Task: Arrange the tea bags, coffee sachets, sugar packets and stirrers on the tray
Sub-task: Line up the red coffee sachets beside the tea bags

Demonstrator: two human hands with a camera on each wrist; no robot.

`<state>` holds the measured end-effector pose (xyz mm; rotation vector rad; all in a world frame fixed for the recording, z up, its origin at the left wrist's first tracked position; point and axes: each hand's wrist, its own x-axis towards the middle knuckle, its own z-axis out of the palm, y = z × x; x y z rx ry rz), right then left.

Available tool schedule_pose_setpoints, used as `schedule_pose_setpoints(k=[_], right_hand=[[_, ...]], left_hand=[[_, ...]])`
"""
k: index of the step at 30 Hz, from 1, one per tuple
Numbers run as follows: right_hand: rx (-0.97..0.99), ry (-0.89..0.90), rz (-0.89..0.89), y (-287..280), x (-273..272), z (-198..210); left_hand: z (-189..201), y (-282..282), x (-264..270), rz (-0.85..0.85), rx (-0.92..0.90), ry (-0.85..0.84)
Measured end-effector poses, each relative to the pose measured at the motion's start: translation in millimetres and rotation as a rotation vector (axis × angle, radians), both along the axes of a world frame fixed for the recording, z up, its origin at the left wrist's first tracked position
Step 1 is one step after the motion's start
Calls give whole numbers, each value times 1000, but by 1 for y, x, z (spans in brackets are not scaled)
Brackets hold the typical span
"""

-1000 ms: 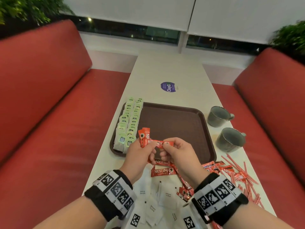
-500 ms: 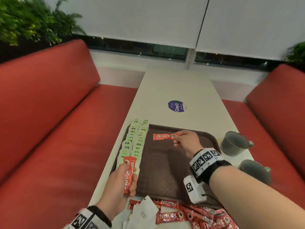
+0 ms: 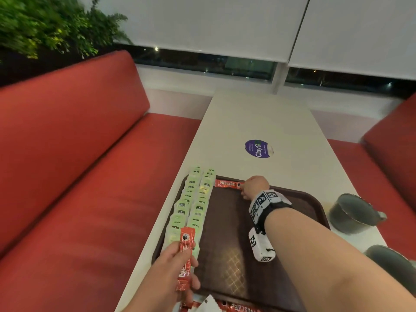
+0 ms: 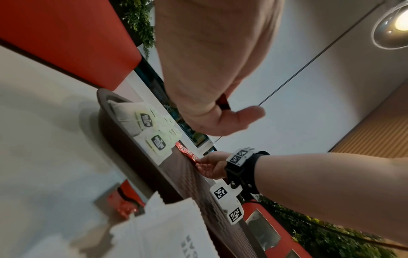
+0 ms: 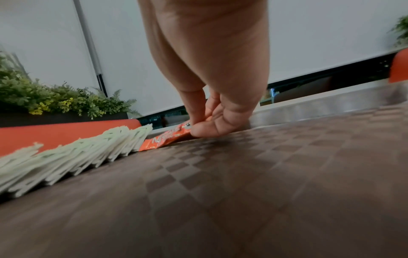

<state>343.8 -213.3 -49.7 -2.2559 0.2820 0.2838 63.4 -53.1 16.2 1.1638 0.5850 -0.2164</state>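
Two rows of green tea bags (image 3: pixel 191 206) line the brown tray's (image 3: pixel 310 199) left side in the head view; the right hand (image 3: pixel 255 186) pinches a red coffee sachet (image 3: pixel 227 183) at the far rim. Left wrist view: the left hand (image 4: pixel 212 73) grips another sachet (image 4: pixel 223 103). Right wrist view: fingertips (image 5: pixel 198 130) press the sachet's end onto the tray.

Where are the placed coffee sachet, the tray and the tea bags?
placed coffee sachet (image 3: pixel 227 183), head view, on its printed middle.
tray (image 3: pixel 225 244), head view, on its bare brown floor.
tea bags (image 3: pixel 191 206), head view, mid-way down the two rows.
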Motion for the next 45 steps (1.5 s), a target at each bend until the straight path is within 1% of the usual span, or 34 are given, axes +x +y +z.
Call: schedule_pose_setpoints(k=[1,4,9,12,13,16,17,18,19,21,22,23,25,26,27,29,32,35,37,39,42,45], right_hand=[[-50,9,26,2,1,2],[-65,23,36,6,2,2],[-131,10,39,9,3,6],[-277,26,42,13,-2,17],[-312,11,56,13,-2,18],[-327,-56,75,12,-9,29],[-296,-92,68,13,-13,36],[-223,-138,78,13,-21,43],[-86,-178,102,15,-35,55],[242,-190,202,19,-74,80],[327,-179,289,18,-97,94],[354,-157,396,16,-120,106],[294,-111,598,8,-161,124],[232,-109,663,4,-175,127],[168,-125,690,0,-186,128],[90,-173,658,-8,-199,124],[150,-142,548,-20,-208,119],[207,-61,552,-33,-214,122],[207,-15,556,-40,-216,124],[213,20,545,-46,-216,125],[217,46,530,-51,-211,123],[219,9,412,-52,-190,116]], left_hand=[[0,0,1,4,-13,-3],[0,1,3,12,-65,14],[1,-1,1,-34,-76,25],[3,-1,1,-32,-96,18],[3,-1,1,-30,-98,16],[4,-4,1,-45,-67,-13],[5,-5,1,-49,-55,-22],[6,-6,1,-52,-48,-30],[7,-7,1,-56,-42,-37],[8,-7,0,-68,-31,-54],[9,-8,-1,-79,-19,-63],[9,-8,-1,-96,0,-71],[9,-10,-4,-148,42,-93],[8,-11,-5,-173,59,-107],[8,-13,-7,-196,74,-117],[8,-17,-9,-231,104,-128],[7,-21,-10,-251,169,-167],[9,-19,-9,-206,224,-210],[13,-17,-9,-179,193,-215],[18,-17,-10,-148,120,-215],[21,-16,-11,-114,58,-192],[16,-12,-11,-32,24,-177]])
